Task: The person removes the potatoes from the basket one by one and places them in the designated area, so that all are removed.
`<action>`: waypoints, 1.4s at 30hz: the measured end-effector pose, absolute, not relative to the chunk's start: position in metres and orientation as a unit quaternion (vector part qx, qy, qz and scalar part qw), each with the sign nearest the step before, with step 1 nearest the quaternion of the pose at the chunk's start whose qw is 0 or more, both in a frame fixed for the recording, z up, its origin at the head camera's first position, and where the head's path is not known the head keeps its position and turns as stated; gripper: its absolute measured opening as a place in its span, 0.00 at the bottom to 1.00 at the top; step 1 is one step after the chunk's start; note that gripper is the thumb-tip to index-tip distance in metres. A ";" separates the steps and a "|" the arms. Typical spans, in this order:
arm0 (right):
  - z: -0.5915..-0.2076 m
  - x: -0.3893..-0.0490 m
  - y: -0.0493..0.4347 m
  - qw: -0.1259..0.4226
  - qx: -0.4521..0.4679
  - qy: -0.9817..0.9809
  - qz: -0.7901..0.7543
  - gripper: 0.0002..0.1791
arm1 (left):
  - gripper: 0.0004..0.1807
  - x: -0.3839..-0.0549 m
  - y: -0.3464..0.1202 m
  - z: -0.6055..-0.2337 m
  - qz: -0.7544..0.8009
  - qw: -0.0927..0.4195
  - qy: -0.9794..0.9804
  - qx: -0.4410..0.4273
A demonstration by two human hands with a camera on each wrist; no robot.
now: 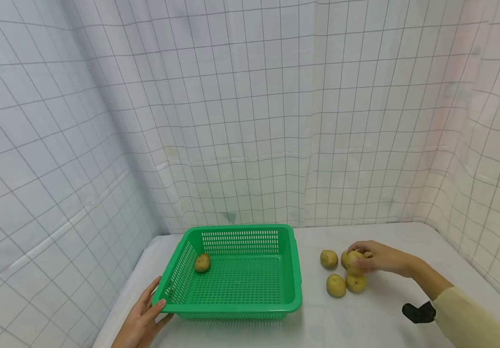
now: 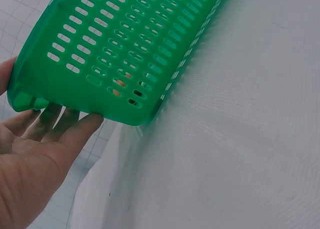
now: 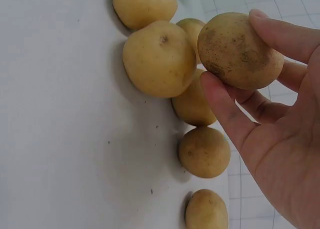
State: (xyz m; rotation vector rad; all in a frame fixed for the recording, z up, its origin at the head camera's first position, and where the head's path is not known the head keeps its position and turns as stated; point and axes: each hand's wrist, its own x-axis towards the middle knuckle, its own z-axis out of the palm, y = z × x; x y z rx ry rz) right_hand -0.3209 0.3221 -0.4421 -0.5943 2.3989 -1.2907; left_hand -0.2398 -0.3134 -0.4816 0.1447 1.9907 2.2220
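My left hand (image 1: pixel 140 320) grips the near left corner of a green plastic basket (image 1: pixel 232 308), thumb over the rim and fingers underneath. In the left wrist view those fingers (image 2: pixel 75 131) press up against the basket's slotted side (image 2: pixel 100 54). One potato (image 1: pixel 202 262) lies inside, by the left wall. Over on the right, my right hand (image 1: pixel 382 258) holds a brownish potato (image 3: pixel 240 51) between thumb and fingers, raised above the others. Several yellow potatoes (image 3: pixel 160 59) lie below and around it, some touching; the held one partly hides those behind.
A white cloth (image 1: pixel 341 326) covers the table, with small dark specks near the potatoes. Grid-patterned white curtains (image 1: pixel 241 121) enclose the back and both sides. A black strap-like object (image 1: pixel 419 312) shows beside the right sleeve (image 1: pixel 467 314).
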 end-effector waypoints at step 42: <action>-0.483 -0.288 0.374 0.204 -0.108 0.851 -0.472 0.28 | 0.47 -0.243 -0.316 -0.483 0.742 0.084 0.664 0.039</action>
